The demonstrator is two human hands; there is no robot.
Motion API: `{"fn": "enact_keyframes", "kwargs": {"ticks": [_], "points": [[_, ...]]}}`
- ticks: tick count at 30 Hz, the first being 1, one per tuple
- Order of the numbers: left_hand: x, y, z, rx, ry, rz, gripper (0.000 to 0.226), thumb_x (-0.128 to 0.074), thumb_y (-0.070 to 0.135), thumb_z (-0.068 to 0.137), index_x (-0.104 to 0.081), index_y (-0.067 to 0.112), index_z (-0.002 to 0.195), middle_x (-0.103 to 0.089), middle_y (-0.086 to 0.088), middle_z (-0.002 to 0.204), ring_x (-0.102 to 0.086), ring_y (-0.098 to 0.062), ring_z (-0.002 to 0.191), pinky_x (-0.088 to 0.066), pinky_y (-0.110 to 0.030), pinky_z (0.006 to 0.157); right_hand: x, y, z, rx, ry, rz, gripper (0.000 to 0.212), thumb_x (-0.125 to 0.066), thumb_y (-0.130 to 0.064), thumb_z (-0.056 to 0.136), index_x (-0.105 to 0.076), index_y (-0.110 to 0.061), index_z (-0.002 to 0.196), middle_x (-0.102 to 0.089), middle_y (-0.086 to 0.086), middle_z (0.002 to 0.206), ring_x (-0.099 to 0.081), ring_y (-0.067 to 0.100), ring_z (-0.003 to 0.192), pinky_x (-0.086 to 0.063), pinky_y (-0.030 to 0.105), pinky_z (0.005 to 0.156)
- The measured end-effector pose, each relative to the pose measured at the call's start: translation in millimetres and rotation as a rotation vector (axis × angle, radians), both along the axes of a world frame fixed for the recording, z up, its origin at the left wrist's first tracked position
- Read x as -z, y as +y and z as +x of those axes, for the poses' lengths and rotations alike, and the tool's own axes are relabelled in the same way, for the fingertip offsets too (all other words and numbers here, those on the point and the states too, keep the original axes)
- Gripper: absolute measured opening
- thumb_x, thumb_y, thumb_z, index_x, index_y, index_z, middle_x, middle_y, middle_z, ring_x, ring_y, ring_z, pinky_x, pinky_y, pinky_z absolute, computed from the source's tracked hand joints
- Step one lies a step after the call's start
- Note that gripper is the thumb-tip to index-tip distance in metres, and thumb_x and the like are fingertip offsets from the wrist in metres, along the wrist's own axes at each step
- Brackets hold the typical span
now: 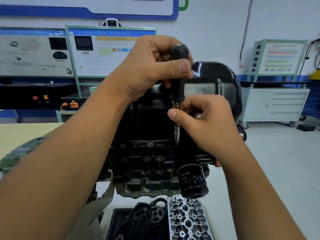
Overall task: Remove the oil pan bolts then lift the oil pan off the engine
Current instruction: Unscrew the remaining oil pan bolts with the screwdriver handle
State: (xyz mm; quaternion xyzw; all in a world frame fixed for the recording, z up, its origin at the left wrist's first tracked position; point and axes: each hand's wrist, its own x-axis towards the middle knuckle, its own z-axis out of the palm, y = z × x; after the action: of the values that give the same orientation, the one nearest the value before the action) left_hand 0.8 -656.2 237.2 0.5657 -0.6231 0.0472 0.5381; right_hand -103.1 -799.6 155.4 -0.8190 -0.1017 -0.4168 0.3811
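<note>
The driver [178,73] is held nearly upright, handle on top, socket [177,134] pointing down at the flange [150,142] where the pan [213,80] meets the block [149,163]. The left hand [149,68] is wrapped round the handle, thumb laid across the front. The right hand [206,116] is pinched on the shank just under the handle, so both hands are stacked on one tool, left above right. The pan sits on top of the upturned engine, straight ahead and a bit right, behind the hands, its long axis running away from the camera. Whether the socket is actually seated on a bolt can't be told, the tip is dark against the flange. Probably the tool's axis needs to be kept dead in line with the bolt, or it'll cam off. The right hand is the nearer one to the flange.
</note>
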Motion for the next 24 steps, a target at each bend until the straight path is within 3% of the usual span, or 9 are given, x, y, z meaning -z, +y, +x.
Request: {"fn": "enact_keyframes", "kwargs": {"ticks": [2, 4, 7, 9, 12, 16, 18, 21, 24], "points": [[1.3, -1.9, -2.1, -0.022, -0.01, -0.027, 0.049, -0.084, 0.047, 0.071, -0.066, 0.009, 0.096, -0.072, -0.006, 0.082, -0.069, -0.024, 0.076, -0.052, -0.026, 0.053, 1.3, 1.9, 0.7, -0.005, -0.028, 0.064, 0.022, -0.088, -0.025, 0.079, -0.071, -0.022, 0.067, -0.068, -0.008, 0.063, -0.058, -0.001, 0.054, -0.043, 0.009, 0.057], [0.6, -2.9, -3.7, -0.014, -0.024, -0.011, 0.051, -0.082, 0.05, 0.073, -0.067, 0.009, 0.099, -0.074, -0.004, 0.084, -0.071, -0.02, 0.077, -0.052, -0.024, 0.054, 2.1, 2.2, 2.0, 0.005, -0.033, 0.064, 0.024, -0.088, -0.021, 0.08, -0.069, -0.022, 0.065, -0.067, -0.007, 0.063, -0.056, -0.001, 0.055, -0.042, 0.008, 0.057], [-1.8, -0.6, -2.1, 0.008, -0.019, 0.026, 0.031, -0.08, 0.031, 0.082, -0.072, 0.012, 0.105, -0.079, -0.003, 0.091, -0.072, -0.014, 0.08, -0.05, -0.02, 0.058, 1.2, -1.1, 2.7, -0.019, 0.011, 0.032, 0.025, -0.082, -0.018, 0.086, -0.068, -0.02, 0.066, -0.06, -0.006, 0.055, -0.05, 0.001, 0.053, -0.039, 0.01, 0.056], [-3.1, 1.4, 1.0, 0.025, -0.004, 0.034, 0.025, -0.074, 0.021, 0.082, -0.073, 0.012, 0.105, -0.079, -0.004, 0.093, -0.071, -0.016, 0.081, -0.051, -0.021, 0.059, 1.0, -3.7, 2.6, -0.059, 0.039, 0.026, 0.023, -0.08, -0.018, 0.089, -0.07, -0.018, 0.069, -0.065, -0.001, 0.06, -0.051, 0.003, 0.057, -0.041, 0.016, 0.056], [-1.9, 0.3, 1.9, 0.016, -0.012, 0.016, 0.029, -0.084, 0.025, 0.078, -0.071, 0.011, 0.1, -0.075, -0.002, 0.087, -0.069, -0.02, 0.081, -0.053, -0.024, 0.063, 2.8, -2.7, 3.2, -0.079, 0.002, 0.1, 0.017, -0.084, -0.022, 0.084, -0.074, -0.019, 0.071, -0.069, -0.002, 0.064, -0.059, 0.007, 0.059, -0.048, 0.019, 0.061], [0.7, -3.7, -0.7, 0.022, -0.023, -0.015, 0.039, -0.086, 0.033, 0.073, -0.063, 0.009, 0.094, -0.067, 0.008, 0.082, -0.065, -0.012, 0.079, -0.054, -0.022, 0.07, 4.5, -0.3, 5.6, -0.027, -0.055, 0.137, 0.018, -0.09, -0.023, 0.078, -0.075, -0.016, 0.071, -0.071, 0.0, 0.066, -0.067, 0.018, 0.065, -0.054, 0.023, 0.063], [0.2, -3.0, -1.3, 0.018, -0.023, 0.009, 0.037, -0.088, 0.03, 0.074, -0.067, 0.01, 0.097, -0.071, 0.003, 0.084, -0.068, -0.019, 0.083, -0.054, -0.023, 0.068, 4.0, -1.5, 5.6, -0.054, -0.043, 0.125, 0.017, -0.087, -0.02, 0.081, -0.075, -0.013, 0.071, -0.071, 0.003, 0.066, -0.065, 0.02, 0.065, -0.053, 0.026, 0.064], [-1.5, -1.3, -0.2, 0.031, -0.041, 0.041, 0.03, -0.083, 0.023, 0.077, -0.073, 0.014, 0.104, -0.077, -0.005, 0.091, -0.07, -0.025, 0.086, -0.054, -0.025, 0.064, 2.7, -2.2, 4.6, -0.089, -0.008, 0.106, 0.015, -0.082, -0.016, 0.087, -0.075, -0.013, 0.073, -0.071, 0.004, 0.068, -0.059, 0.011, 0.061, -0.048, 0.019, 0.063], [-2.1, -0.7, 2.8, 0.028, -0.03, 0.021, 0.027, -0.083, 0.019, 0.076, -0.074, 0.015, 0.101, -0.076, -0.004, 0.088, -0.07, -0.025, 0.084, -0.055, -0.029, 0.066, 3.6, -0.5, 4.8, -0.09, 0.007, 0.095, 0.014, -0.08, -0.017, 0.089, -0.076, -0.015, 0.076, -0.073, 0.003, 0.07, -0.065, 0.021, 0.067, -0.051, 0.024, 0.066]]}}
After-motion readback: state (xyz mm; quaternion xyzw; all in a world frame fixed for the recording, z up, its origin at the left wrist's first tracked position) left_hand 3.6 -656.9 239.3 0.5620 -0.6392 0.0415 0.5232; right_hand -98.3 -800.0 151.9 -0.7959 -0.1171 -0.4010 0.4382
